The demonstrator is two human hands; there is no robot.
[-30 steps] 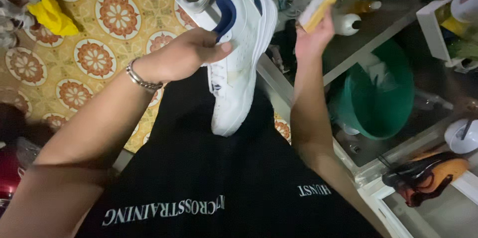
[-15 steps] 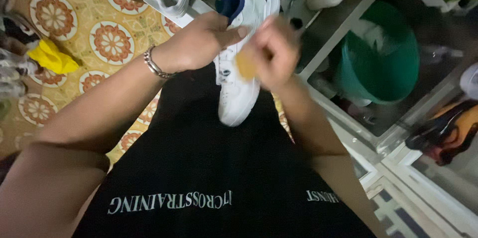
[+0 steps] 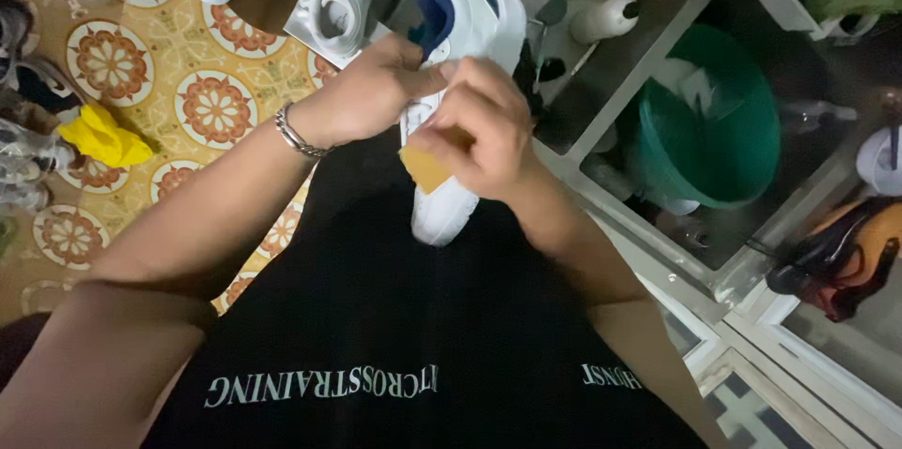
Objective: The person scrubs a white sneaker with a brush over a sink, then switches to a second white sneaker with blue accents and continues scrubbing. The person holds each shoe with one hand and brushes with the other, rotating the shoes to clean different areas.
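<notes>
From the head view I see my left hand [image 3: 371, 92] gripping a white sneaker [image 3: 460, 101] over my lap, while my right hand [image 3: 479, 130] pinches a tan sponge [image 3: 427, 165] against its side. A green basin [image 3: 714, 130] sits beside us; I cannot make out its contents.

Tiled floor [image 3: 141, 54] showing orange medallion pattern, running left of green basin [image 3: 714, 130]. Glass-topped shelf with white frame [image 3: 658, 252] sitting around basin. White bottle [image 3: 606, 19] lying up-left of basin. Yellow cloth [image 3: 101, 139] lying far left of basin on tiles. Light staying dim.
</notes>
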